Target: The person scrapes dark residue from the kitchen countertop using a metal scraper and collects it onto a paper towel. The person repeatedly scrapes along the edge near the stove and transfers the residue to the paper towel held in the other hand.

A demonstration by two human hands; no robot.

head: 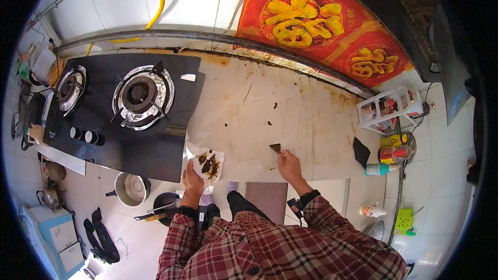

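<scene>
My left hand (192, 181) holds a white paper sheet (216, 156) at the counter's front edge; dark brown, greasy scrapings (210, 166) lie on the paper. In my right hand (290, 165) is a small scraper with a dark triangular blade (275, 147), held low over the stained beige countertop (249, 132). Whether the blade touches the surface cannot be told. Several small dark lumps, one of them a crumb (269, 123) beyond the blade, lie scattered on the countertop. Brown stains and streaks mark its back and right parts.
A black gas stove (177, 140) with foil-lined burners stands left of the countertop. At the right are a black cloth or pad (361, 152), a white rack (383, 111) of jars and several bottles. A metal pot (134, 189) and a dark wok (165, 202) sit low, below the stove.
</scene>
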